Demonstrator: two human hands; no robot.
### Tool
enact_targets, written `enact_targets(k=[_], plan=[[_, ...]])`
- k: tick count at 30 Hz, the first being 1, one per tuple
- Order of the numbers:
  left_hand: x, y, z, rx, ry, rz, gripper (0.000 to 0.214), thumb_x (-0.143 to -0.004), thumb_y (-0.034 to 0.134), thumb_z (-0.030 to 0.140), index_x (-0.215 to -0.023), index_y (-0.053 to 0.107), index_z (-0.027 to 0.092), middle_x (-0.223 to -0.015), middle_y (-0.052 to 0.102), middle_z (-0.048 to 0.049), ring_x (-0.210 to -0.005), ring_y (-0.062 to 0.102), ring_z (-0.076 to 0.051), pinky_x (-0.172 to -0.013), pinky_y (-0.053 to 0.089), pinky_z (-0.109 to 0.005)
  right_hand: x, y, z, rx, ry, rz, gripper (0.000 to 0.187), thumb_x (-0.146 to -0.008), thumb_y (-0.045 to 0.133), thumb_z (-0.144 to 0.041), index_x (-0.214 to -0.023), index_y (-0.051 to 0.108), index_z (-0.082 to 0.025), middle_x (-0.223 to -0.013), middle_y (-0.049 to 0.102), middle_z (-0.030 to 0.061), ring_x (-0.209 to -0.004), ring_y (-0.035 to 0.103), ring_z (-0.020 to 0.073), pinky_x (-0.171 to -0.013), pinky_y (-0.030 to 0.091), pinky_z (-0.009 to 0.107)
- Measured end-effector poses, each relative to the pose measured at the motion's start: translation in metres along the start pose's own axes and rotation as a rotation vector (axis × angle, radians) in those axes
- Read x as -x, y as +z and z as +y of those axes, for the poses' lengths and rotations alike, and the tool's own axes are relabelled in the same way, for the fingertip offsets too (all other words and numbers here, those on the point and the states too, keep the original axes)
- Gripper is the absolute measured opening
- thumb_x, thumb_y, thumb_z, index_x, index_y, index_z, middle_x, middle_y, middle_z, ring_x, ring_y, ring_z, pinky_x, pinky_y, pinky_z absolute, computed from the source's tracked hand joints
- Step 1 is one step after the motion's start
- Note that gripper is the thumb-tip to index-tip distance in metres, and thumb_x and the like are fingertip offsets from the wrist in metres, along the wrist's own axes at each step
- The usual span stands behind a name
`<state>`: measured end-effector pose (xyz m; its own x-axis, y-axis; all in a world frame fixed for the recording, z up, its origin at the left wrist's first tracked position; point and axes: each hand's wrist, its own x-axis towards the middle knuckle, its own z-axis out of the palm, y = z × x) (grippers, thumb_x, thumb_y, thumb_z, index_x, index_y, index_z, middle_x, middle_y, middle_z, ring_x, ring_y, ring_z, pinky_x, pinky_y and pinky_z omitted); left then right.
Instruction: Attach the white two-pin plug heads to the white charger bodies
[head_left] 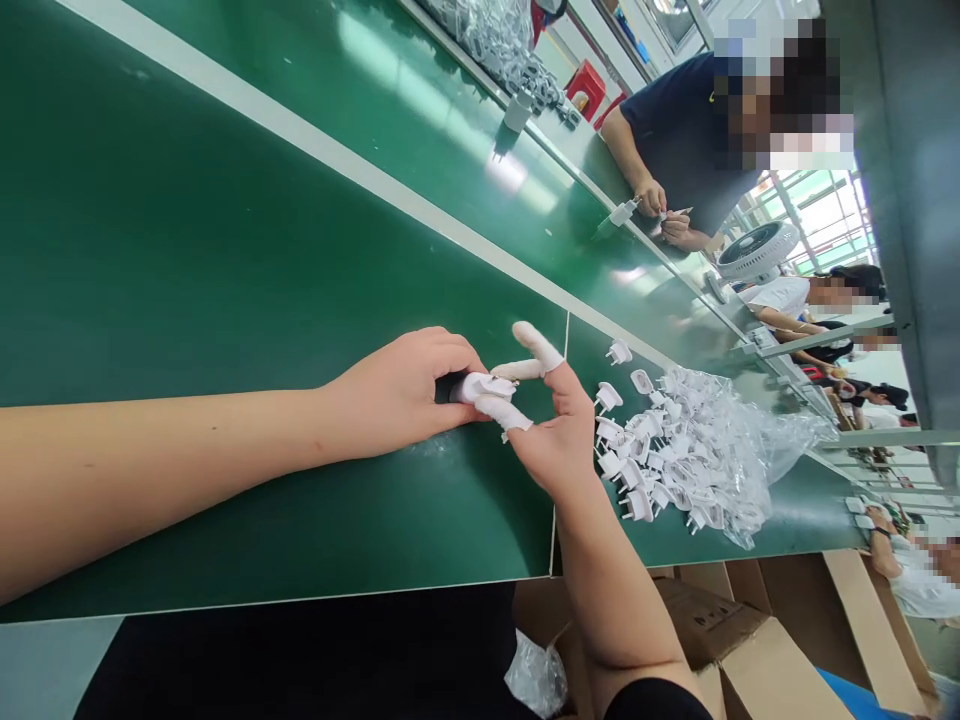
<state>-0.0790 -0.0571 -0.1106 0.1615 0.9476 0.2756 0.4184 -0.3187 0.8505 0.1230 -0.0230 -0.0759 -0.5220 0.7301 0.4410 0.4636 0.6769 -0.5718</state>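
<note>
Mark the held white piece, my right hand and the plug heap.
White piece [472,387]: head view, on its pale body.
Right hand [561,432]: head view, on the palm area.
Plug heap [660,450]: head view, on plugs near its middle.

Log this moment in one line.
left grip: around white plug; right grip: finger cots at plug; plug pile: green table, with clear bag

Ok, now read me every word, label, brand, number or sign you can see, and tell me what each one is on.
No text is legible.
Open brown cardboard box: dark marks, too blurred to read.
Co-worker's dark navy short-sleeved shirt: one small yellow mark, too small to read.
Rounded white plastic piece being handled: no lettering can be made out.
</note>
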Motion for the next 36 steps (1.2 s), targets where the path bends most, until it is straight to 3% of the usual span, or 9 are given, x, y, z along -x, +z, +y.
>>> enact_targets(k=[3, 6, 9, 18, 20, 24, 27, 32, 36], plan=[[0.005, -0.001, 0.004, 0.016, 0.081, 0.115, 0.022, -0.092, 0.064, 0.039, -0.102, 0.074, 0.022, -0.107, 0.075, -0.0038, -0.095, 0.070, -0.023, -0.081, 0.057, -0.034, -0.003, -0.004, 0.002, -0.152, -0.016, 0.002, 0.048, -0.089, 0.082, -0.036, -0.134, 0.067, -0.028, -0.124, 0.076, 0.0073, -0.109, 0.074, 0.0230, -0.101, 0.062, 0.044], [0.010, -0.003, 0.009, -0.048, 0.233, 0.240, 0.015, -0.096, 0.065, 0.027, -0.108, 0.073, 0.021, -0.111, 0.076, -0.0042, -0.100, 0.072, -0.021, -0.090, 0.059, -0.032, -0.003, -0.007, 0.001, -0.147, -0.109, 0.012, 0.032, -0.091, 0.083, -0.030, -0.121, 0.074, -0.030, -0.119, 0.078, 0.0049, -0.109, 0.074, 0.0232, -0.097, 0.064, 0.043], [0.012, -0.004, 0.011, -0.126, 0.386, 0.331, 0.018, -0.098, 0.064, 0.018, -0.113, 0.072, 0.022, -0.114, 0.076, -0.0058, -0.104, 0.073, -0.021, -0.097, 0.059, -0.031, -0.002, -0.008, -0.002, -0.138, -0.208, 0.043, 0.033, -0.094, 0.077, -0.021, -0.125, 0.073, -0.031, -0.118, 0.079, 0.0048, -0.106, 0.076, 0.0218, -0.094, 0.065, 0.040], [0.014, -0.011, 0.013, -0.249, 0.533, 0.359, 0.028, -0.095, 0.066, 0.009, -0.119, 0.068, 0.023, -0.113, 0.077, -0.0073, -0.105, 0.073, -0.024, -0.097, 0.054, -0.039, 0.002, -0.008, -0.009, -0.163, -0.274, 0.124, 0.038, -0.093, 0.076, -0.013, -0.127, 0.073, -0.030, -0.119, 0.079, 0.0066, -0.107, 0.076, 0.0215, -0.091, 0.065, 0.038], [0.015, -0.008, 0.014, -0.152, 0.444, 0.328, 0.026, -0.096, 0.070, 0.016, -0.119, 0.069, 0.025, -0.114, 0.077, -0.0050, -0.104, 0.073, -0.022, -0.096, 0.057, -0.036, 0.002, -0.007, -0.010, -0.225, -0.201, 0.123, 0.036, -0.090, 0.079, -0.014, -0.122, 0.075, -0.029, -0.112, 0.080, 0.0049, -0.100, 0.076, 0.0204, -0.087, 0.064, 0.037], [0.017, -0.002, 0.016, 0.205, 0.077, 0.196, 0.042, -0.090, 0.079, 0.036, -0.129, 0.065, 0.028, -0.111, 0.079, -0.0005, -0.090, 0.077, -0.020, -0.081, 0.063, -0.027, 0.002, -0.003, -0.008, -0.406, 0.079, 0.089, 0.030, -0.082, 0.086, -0.020, -0.110, 0.079, -0.027, -0.091, 0.076, -0.0001, -0.079, 0.070, 0.0160, -0.079, 0.062, 0.035], [0.017, 0.000, 0.017, 0.292, -0.049, 0.157, 0.042, -0.085, 0.082, 0.042, -0.122, 0.068, 0.026, -0.109, 0.080, -0.0014, -0.090, 0.078, -0.021, -0.081, 0.065, -0.028, 0.002, 0.000, -0.006, -0.504, 0.211, 0.079, 0.027, -0.079, 0.088, -0.026, -0.105, 0.080, -0.026, -0.090, 0.076, 0.0002, -0.077, 0.068, 0.0157, -0.078, 0.061, 0.036], [0.017, -0.003, 0.018, 0.265, -0.068, 0.159, 0.035, -0.083, 0.083, 0.044, -0.112, 0.074, 0.027, -0.108, 0.079, -0.0028, -0.092, 0.077, -0.024, -0.081, 0.065, -0.031, 0.003, 0.001, -0.004, -0.526, 0.226, 0.074, 0.027, -0.079, 0.089, -0.027, -0.105, 0.081, -0.027, -0.089, 0.075, -0.0003, -0.078, 0.069, 0.0161, -0.081, 0.061, 0.037], [0.012, -0.004, 0.021, 0.557, -0.235, 0.073, 0.040, -0.080, 0.087, 0.045, -0.113, 0.075, 0.026, -0.105, 0.082, -0.0039, -0.093, 0.080, -0.024, -0.080, 0.068, -0.029, 0.003, -0.002, -0.002, -0.537, 0.152, 0.055, 0.034, -0.084, 0.087, -0.033, -0.117, 0.077, -0.030, -0.101, 0.074, 0.0012, -0.085, 0.070, 0.0167, -0.087, 0.063, 0.039]])
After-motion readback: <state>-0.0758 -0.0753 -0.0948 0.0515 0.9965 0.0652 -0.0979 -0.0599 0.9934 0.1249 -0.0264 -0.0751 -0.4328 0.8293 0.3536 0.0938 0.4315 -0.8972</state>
